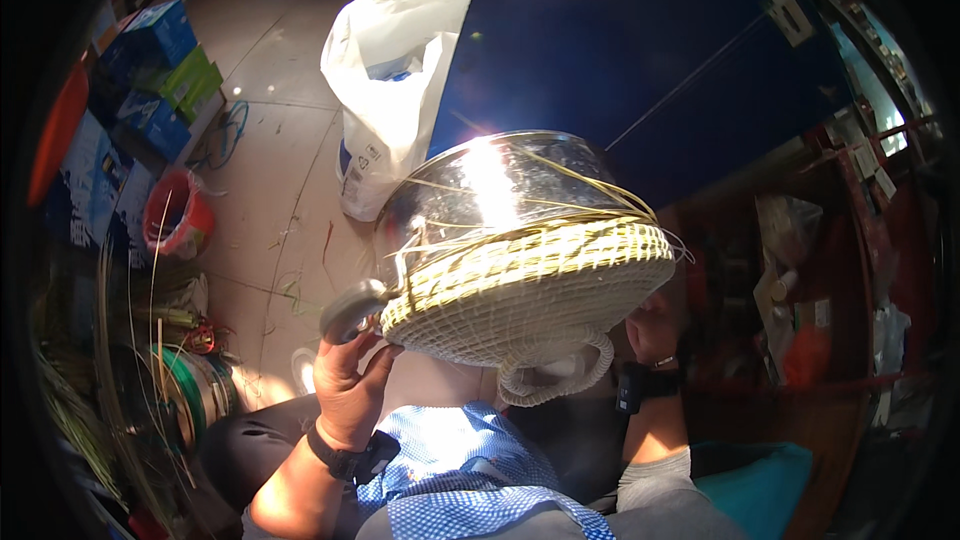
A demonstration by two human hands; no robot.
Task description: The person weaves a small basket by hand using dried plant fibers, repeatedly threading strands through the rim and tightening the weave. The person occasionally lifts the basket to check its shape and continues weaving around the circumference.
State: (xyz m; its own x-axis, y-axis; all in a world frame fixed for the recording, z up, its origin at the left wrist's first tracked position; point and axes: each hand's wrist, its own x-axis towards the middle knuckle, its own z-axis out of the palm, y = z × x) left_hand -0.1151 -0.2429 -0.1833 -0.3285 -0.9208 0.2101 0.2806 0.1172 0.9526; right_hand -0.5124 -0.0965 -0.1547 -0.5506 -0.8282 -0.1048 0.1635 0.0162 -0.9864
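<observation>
A shiny steel pot (470,185) is tilted in front of me, its side catching bright sun. Against the pot sits a round woven straw lid (480,310), with pale, tightly laid strands and greenish yellow weaving round its rim. A wrapped loop handle (558,370) sticks out from the lid toward me. Loose strands lie across the pot's side. At the left, my left hand (350,370) is closed at the pot's black handle (352,310). My right hand (652,328) holds the other side; its fingers are shadowed and partly hidden by the lid.
A white plastic bag (390,70) stands beyond the pot, next to a large dark blue panel (620,40). At left are boxes (160,35), a red bucket (180,212) and bundles of straw (175,305). Red shelving (830,240) holds bagged things on the right. A checked blue cloth (460,460) covers my lap.
</observation>
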